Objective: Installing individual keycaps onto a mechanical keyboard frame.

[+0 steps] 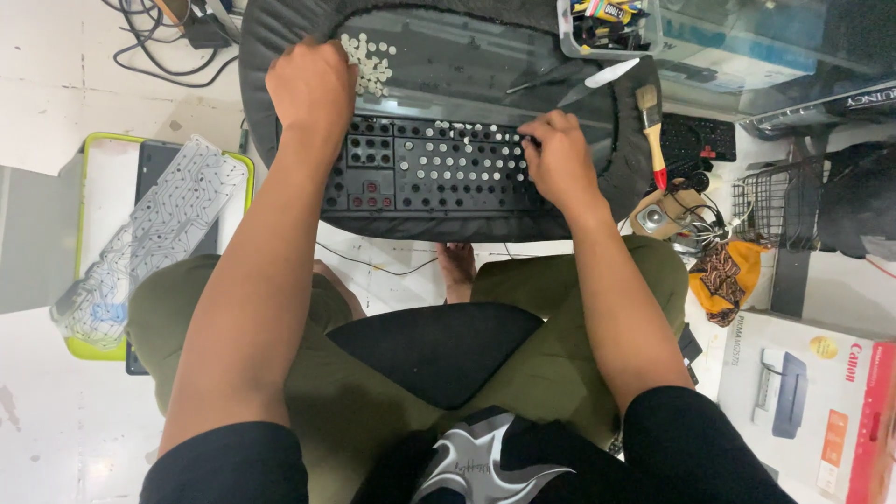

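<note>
Round black table (635, 177) on white floor (37, 75) — both hands' fingers curled; grip unclear.

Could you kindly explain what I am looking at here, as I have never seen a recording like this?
The single picture comes from a camera worn on a person's head, looking down at their own lap and arms. They sit cross-legged on the floor. On a round dark tray lies an opened black keyboard base dotted with small pale rubber domes. The left hand reaches into a loose pile of domes; the right hand presses its fingertips on the keyboard base. A white circuit sheet lies to the left, a paintbrush to the right.
</note>
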